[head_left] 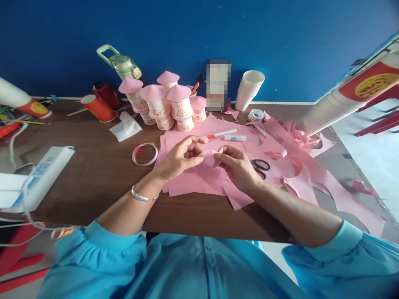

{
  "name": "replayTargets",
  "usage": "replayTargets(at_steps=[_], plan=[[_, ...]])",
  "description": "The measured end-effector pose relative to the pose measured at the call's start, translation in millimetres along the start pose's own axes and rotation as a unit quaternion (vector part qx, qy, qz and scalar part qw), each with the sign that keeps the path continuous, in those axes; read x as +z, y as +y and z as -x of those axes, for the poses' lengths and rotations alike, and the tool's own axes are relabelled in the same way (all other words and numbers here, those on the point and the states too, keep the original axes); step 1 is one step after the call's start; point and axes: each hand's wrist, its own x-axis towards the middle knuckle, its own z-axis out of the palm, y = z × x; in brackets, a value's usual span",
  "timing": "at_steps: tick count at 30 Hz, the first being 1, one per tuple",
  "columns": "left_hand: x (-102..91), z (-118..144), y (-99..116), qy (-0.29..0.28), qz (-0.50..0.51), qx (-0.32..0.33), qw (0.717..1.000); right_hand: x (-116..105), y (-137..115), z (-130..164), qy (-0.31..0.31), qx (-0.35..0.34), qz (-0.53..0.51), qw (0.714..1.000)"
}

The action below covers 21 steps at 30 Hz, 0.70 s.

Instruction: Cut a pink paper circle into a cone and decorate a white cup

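Between my two hands is a small piece of pink paper (209, 159), with a crease or seam down its middle. My left hand (182, 155) pinches its left edge between thumb and finger. At the right edge, the thumb and fingers of my right hand (237, 167) are closed on the same piece. Under both hands lies a stack of pink paper sheets (181, 182). A red-and-white marker (222, 133) and a small white glue tube (235, 138) rest on the sheets just beyond. Black-handled scissors (261, 167) lie beside my right hand, partly hidden by it.
Decorated paper-cup towers with pink cone roofs (152, 93) stand at the back. Around them are a red cup (98, 108), a tape roll (144, 154), a water bottle (123, 64) and stacked white cups (249, 89). Pink scraps (307, 174) spread right; a power strip (46, 176) lies left.
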Motion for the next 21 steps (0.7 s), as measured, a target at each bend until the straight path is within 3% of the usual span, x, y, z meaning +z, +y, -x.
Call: replayTargets(at_steps=[21], plan=[[-0.1,0.6,0.4,-0.011,-0.003,-0.008,1.000,0.5,-0.2,1.2,-0.014,0.011,-0.032,0.999]])
